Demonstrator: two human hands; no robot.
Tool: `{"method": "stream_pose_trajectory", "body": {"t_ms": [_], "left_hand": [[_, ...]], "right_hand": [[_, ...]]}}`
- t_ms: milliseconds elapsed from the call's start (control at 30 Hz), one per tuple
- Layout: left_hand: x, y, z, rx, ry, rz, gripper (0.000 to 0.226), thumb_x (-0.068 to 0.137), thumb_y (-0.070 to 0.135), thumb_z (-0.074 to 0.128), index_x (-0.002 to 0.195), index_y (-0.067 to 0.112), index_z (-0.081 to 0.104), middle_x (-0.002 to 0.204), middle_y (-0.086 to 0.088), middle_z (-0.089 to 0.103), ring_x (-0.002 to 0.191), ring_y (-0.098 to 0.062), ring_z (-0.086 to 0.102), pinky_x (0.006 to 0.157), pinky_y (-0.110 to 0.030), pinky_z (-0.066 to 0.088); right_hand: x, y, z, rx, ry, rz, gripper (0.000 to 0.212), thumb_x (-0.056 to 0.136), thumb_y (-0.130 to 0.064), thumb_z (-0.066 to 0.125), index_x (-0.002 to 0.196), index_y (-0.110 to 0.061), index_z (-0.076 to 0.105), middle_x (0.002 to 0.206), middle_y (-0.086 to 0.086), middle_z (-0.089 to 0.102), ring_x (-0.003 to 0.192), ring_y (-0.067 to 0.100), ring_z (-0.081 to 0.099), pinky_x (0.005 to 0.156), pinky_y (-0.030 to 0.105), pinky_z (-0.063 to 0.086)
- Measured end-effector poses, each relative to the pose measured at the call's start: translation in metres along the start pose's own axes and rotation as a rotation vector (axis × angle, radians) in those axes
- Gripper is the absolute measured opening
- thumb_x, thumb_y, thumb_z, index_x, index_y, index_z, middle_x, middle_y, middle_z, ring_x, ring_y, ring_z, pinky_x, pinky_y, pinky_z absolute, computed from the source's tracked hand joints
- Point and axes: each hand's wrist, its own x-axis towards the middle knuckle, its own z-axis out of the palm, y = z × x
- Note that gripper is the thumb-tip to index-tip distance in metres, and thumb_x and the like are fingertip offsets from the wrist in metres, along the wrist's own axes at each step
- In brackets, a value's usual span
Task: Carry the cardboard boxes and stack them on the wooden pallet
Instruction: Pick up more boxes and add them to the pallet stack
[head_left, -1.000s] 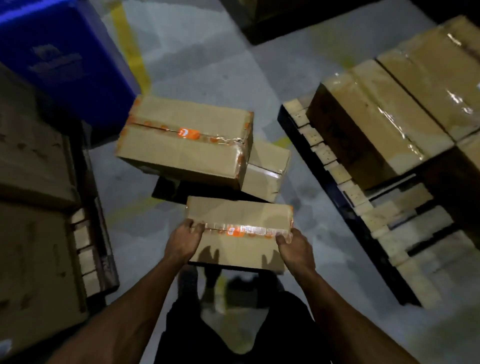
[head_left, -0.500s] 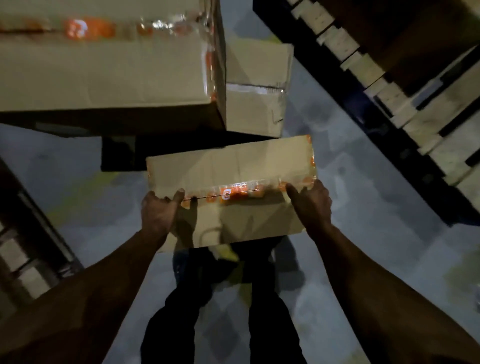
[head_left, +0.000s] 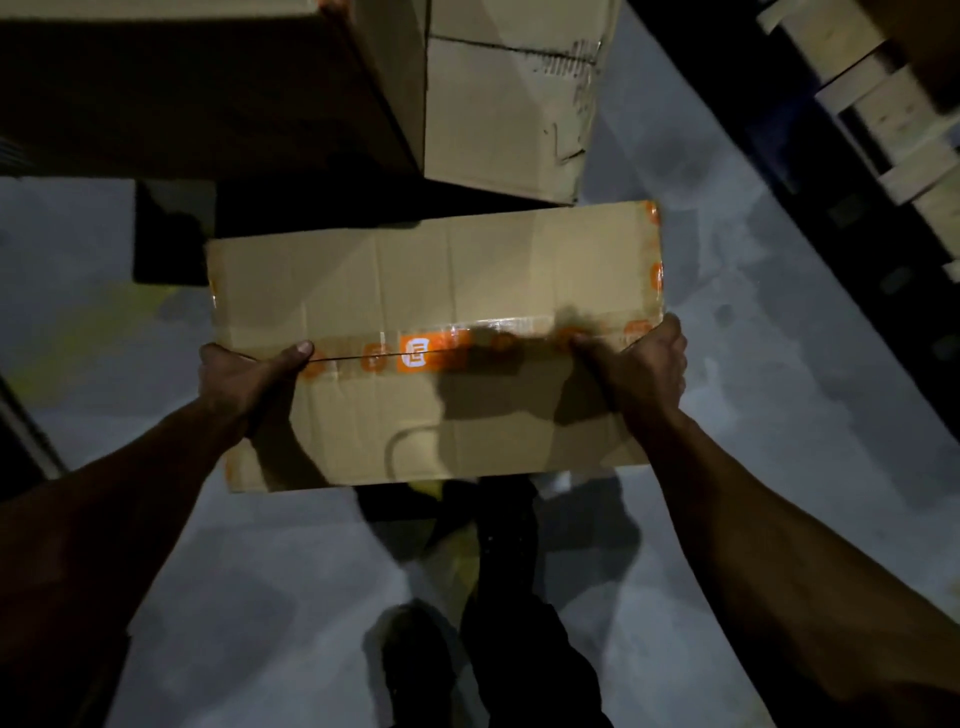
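Observation:
A flat cardboard box sealed with orange-printed tape fills the middle of the view, held above the floor. My left hand grips its left end, thumb lying on the tape seam. My right hand grips the right end, thumb on top as well. Just beyond it stand a large cardboard box in shadow and a smaller cardboard box beside it. The wooden pallet shows its slats at the upper right corner.
Grey concrete floor lies between the boxes and the pallet's dark edge. My legs and shoes are below the held box. A yellow floor marking runs at the left. A dark pallet edge sits at the far left.
The held box has come up closer to the camera and looks bigger. The view has tipped down and moved in, so the other boxes and the pallet have slid toward the top edge.

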Motion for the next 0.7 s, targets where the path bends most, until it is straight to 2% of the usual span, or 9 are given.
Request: {"method": "stream_pose_trajectory", "body": {"t_ms": [100,233,300,367,500,700], "left_hand": [[-0.003,0.001,-0.005,-0.028,0.004,-0.025,0.123,0.023,0.08,0.087,0.119,0.008,0.059,0.112,-0.013,0.067,0.102,-0.036,0.068,0.082,-0.057,0.058],[-0.042,0.005,-0.013,-0.095,0.033,0.042,0.113,0.039,0.067,0.094,0.127,0.01,0.051,0.123,-0.005,0.062,0.11,-0.024,0.061,0.093,-0.046,0.055],[-0.06,0.005,-0.025,-0.121,0.045,0.073,0.117,0.031,0.075,0.091,0.125,0.014,0.055,0.12,-0.005,0.066,0.108,-0.024,0.065,0.091,-0.047,0.057],[-0.085,0.007,-0.045,-0.102,0.051,0.086,0.122,0.027,0.082,0.086,0.125,0.016,0.056,0.119,-0.006,0.066,0.108,-0.027,0.066,0.088,-0.05,0.058],[-0.159,0.024,-0.097,-0.044,0.093,0.168,0.124,0.032,0.087,0.08,0.128,0.014,0.049,0.125,-0.01,0.062,0.112,-0.032,0.062,0.091,-0.054,0.056],[-0.271,0.042,-0.18,-0.031,0.084,0.319,0.122,0.034,0.093,0.073,0.124,0.015,0.043,0.124,-0.014,0.058,0.111,-0.039,0.059,0.086,-0.059,0.055]], "right_hand": [[-0.002,-0.004,-0.002,0.02,0.019,0.018,0.122,0.053,-0.077,0.08,0.146,-0.017,0.028,0.143,0.009,0.041,0.132,0.034,0.041,0.108,0.055,0.039],[-0.019,-0.004,-0.021,0.021,0.04,0.019,0.119,0.055,-0.072,0.083,0.145,-0.015,0.03,0.143,0.011,0.042,0.132,0.034,0.041,0.107,0.055,0.04],[-0.038,-0.008,-0.04,0.033,0.069,0.018,0.111,0.06,-0.065,0.084,0.145,-0.015,0.032,0.143,0.012,0.042,0.133,0.034,0.041,0.108,0.054,0.038],[-0.065,-0.015,-0.064,0.032,0.108,0.01,0.105,0.064,-0.062,0.084,0.143,-0.014,0.034,0.143,0.012,0.044,0.133,0.035,0.042,0.109,0.053,0.038],[-0.136,-0.027,-0.123,0.063,0.168,0.011,0.102,0.065,-0.064,0.081,0.142,-0.014,0.037,0.141,0.012,0.048,0.131,0.036,0.045,0.109,0.054,0.037],[-0.269,-0.026,-0.206,0.148,0.267,0.035,0.105,0.054,-0.075,0.072,0.135,-0.015,0.043,0.134,0.011,0.052,0.125,0.036,0.049,0.105,0.055,0.042]]}}
